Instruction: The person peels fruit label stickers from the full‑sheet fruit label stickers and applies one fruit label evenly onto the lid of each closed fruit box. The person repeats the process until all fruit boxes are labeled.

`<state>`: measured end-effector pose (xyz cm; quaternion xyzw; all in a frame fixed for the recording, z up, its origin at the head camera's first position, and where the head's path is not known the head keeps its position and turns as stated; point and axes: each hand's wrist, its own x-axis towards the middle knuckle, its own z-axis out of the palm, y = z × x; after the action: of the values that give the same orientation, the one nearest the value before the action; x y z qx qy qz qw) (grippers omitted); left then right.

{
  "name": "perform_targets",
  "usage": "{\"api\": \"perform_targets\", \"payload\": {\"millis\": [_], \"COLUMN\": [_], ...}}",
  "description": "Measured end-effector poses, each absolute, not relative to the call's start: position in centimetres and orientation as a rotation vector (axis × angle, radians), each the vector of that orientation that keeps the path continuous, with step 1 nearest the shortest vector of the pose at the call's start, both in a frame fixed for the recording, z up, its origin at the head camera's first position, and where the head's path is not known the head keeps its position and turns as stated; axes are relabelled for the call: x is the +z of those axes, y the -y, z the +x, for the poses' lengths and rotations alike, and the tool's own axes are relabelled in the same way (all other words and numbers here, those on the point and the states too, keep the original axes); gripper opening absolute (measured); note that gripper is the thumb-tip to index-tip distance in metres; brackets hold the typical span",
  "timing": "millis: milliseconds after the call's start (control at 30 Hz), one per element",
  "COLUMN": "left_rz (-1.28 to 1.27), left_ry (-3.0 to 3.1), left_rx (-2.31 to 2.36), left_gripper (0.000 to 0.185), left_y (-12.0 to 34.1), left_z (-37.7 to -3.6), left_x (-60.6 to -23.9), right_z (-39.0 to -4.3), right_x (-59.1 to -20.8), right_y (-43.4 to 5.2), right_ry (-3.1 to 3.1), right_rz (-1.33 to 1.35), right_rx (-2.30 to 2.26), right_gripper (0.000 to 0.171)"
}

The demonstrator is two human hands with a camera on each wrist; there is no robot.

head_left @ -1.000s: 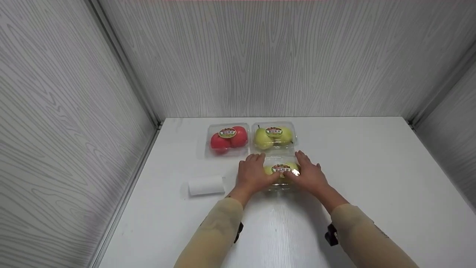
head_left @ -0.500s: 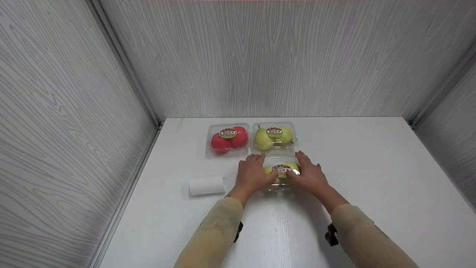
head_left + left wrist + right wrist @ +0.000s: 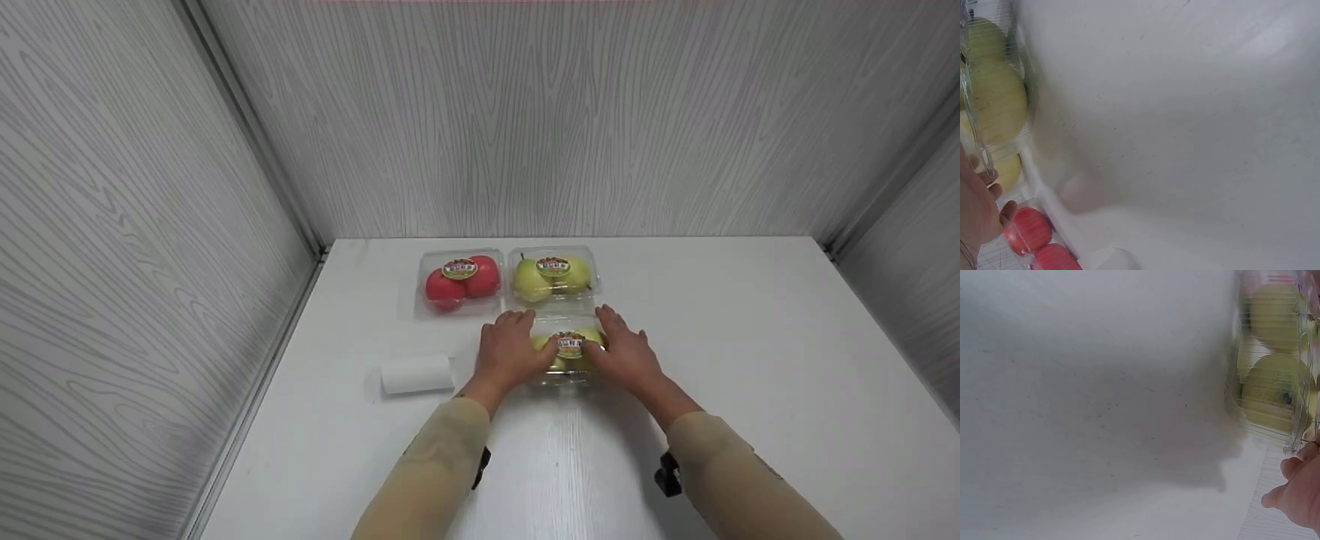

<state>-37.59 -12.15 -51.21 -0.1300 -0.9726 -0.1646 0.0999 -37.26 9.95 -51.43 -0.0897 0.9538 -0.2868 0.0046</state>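
Note:
In the head view a clear plastic clamshell box of pears (image 3: 568, 367) with a round label lies on the white table between both hands. My left hand (image 3: 514, 349) holds its left side, thumb over the lid near the label. On the right side my right hand (image 3: 625, 355) grips it the same way. The left wrist view shows the pears (image 3: 996, 101) through the ribbed wall, with fingers of the left hand (image 3: 979, 205) at the box's corner. Fingers of the right hand (image 3: 1297, 486) meet the box rim in the right wrist view.
Behind the held box sits a second box of pears (image 3: 553, 276). Left of that one lies a box of red fruit (image 3: 461, 279). A white roll (image 3: 416, 373) rests on the table (image 3: 750, 360) left of my left hand. Grey wood-grain panels (image 3: 525, 112) enclose the back and sides.
Both thumbs have shifted slightly apart on the lid, uncovering a little more of the label. The boxes and the roll stay in place.

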Motion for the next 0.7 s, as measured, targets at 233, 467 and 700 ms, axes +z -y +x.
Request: {"api": "perform_targets", "payload": {"millis": [233, 467, 700], "left_rz": [-0.359, -0.317, -0.305], "left_ry": [2.895, 2.889, 2.921], "left_rx": [-0.479, -0.479, -0.454], "left_gripper": [0.073, 0.076, 0.084], "left_y": [11.99, 11.57, 11.4], "left_z": [-37.55, -37.49, -37.7], "left_x": [-51.36, -51.22, -51.34], "right_z": [-37.1, -37.06, -37.04], "right_x": [-51.3, -51.27, -51.22], "right_y": [-9.67, -9.37, -9.21], "right_ry": [-2.986, -3.015, -3.039], "right_rz": [-0.243, -0.217, -0.203], "right_rx": [-0.908, -0.899, -0.895], "right_gripper": [0.075, 0.083, 0.086]}}
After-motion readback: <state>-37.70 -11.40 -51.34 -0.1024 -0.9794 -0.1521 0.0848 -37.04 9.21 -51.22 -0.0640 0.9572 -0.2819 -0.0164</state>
